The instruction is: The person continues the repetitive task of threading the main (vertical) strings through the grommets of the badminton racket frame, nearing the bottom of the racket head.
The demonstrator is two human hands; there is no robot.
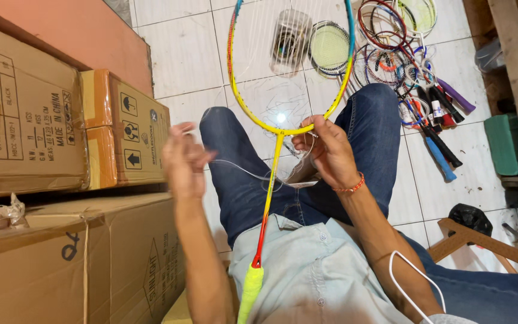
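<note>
A light, springy racket (283,78) lies across the lap. The right hand (325,150) pinches its frame at the throat; the left hand (182,159), held apart, grips thin, slippery string (244,170).

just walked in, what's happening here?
A seated person has a yellow badminton racket across their lap, its head only partly strung. The right hand grips the frame near the throat; the left hand pulls a clear string off to the side. A pile of other rackets lies on the tiled floor, with cardboard boxes beside them.
</note>
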